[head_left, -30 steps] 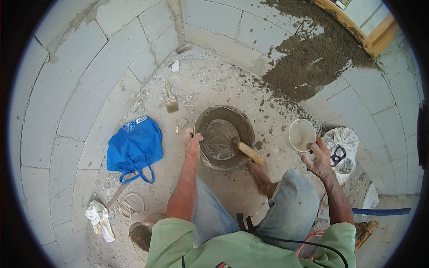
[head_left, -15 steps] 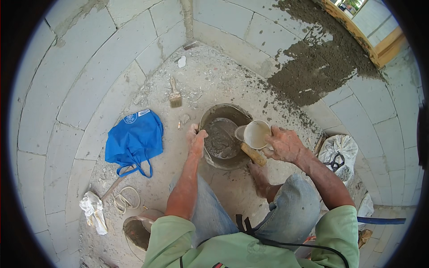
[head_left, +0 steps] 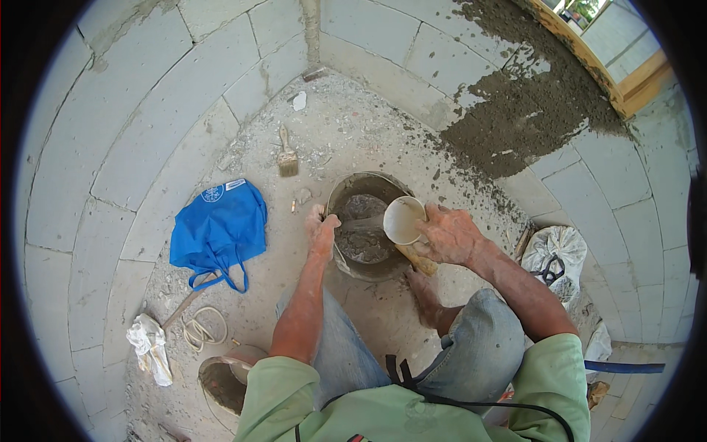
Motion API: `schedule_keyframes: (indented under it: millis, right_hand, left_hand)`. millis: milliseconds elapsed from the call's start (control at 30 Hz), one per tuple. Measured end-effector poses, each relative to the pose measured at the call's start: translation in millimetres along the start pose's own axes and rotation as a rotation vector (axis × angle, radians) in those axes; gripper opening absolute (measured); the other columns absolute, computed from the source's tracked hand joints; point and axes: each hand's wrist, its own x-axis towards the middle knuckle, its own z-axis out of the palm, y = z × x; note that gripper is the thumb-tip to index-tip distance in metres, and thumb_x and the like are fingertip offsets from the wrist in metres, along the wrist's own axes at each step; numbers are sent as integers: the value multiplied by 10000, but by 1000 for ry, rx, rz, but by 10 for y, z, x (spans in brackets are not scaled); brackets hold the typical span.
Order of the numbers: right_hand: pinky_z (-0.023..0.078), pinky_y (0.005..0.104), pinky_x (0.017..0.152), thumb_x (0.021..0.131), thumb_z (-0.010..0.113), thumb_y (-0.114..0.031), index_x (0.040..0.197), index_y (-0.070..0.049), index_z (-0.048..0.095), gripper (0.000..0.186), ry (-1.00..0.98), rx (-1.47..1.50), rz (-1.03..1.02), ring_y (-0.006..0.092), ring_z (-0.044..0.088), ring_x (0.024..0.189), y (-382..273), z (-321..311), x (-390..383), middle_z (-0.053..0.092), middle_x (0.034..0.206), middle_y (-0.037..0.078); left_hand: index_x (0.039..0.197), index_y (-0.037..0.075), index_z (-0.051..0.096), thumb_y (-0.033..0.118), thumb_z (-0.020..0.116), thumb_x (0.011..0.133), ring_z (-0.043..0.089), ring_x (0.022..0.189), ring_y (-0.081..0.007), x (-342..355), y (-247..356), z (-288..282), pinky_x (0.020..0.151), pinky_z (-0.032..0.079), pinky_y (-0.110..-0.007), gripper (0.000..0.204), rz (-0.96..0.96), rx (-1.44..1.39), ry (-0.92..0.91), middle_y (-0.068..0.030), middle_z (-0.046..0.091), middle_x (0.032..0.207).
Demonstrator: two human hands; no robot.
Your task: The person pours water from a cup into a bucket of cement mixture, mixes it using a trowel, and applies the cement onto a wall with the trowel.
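White cup (head_left: 403, 219) tilted over mortar bucket (head_left: 366, 225) on floor.
Cup is clamped in right hand (head_left: 451, 236) grip, above bucket's right side; bucket rim is gripped by left hand (head_left: 321, 228).

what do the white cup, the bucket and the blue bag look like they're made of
White cup: likely plastic, with smooth, thin, evenly white walls.
Bucket: probably rubber or plastic, dull dark rim caked in grey mortar; hard to be sure.
Blue bag: cloth or woven fabric, matte, lying limp and creased with soft loop handles.
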Motion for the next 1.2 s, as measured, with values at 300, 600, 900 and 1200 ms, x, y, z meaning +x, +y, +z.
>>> schedule_keyframes:
  millis: [300,600,900,1200]
  right_hand:
    - [534,382,612,774,759,-259,954,-39,660,301,387,329,384,270,633,688,276,423,-777,592,890,148]
    - [519,430,701,748,773,-359,919,-25,690,384,418,195,1086,340,629,783,633,2012,-1808,622,880,203]
    - [529,464,702,747,766,-384,974,-10,692,444,407,382,1310,385,650,777,343,3118,-2239,630,882,248]
    - [504,467,729,835,659,-416,1099,-66,665,439,258,113,715,361,648,853,586,2015,-1921,649,924,218]
  left_hand:
    - [784,52,508,62,600,666,443,698,-105,25,34,-4,623,381,-280,150,-48,-21,-12,-4,507,748]
    - [799,86,472,22,573,670,444,720,-104,29,36,-63,685,375,-248,176,-44,-162,-13,7,496,787]
    - [853,66,508,7,557,670,472,740,-118,-19,74,33,698,409,-258,198,-64,-82,-12,-12,523,813]
    - [827,64,494,24,574,686,456,697,-107,-66,104,41,653,404,-257,167,-76,-90,28,-12,515,774]
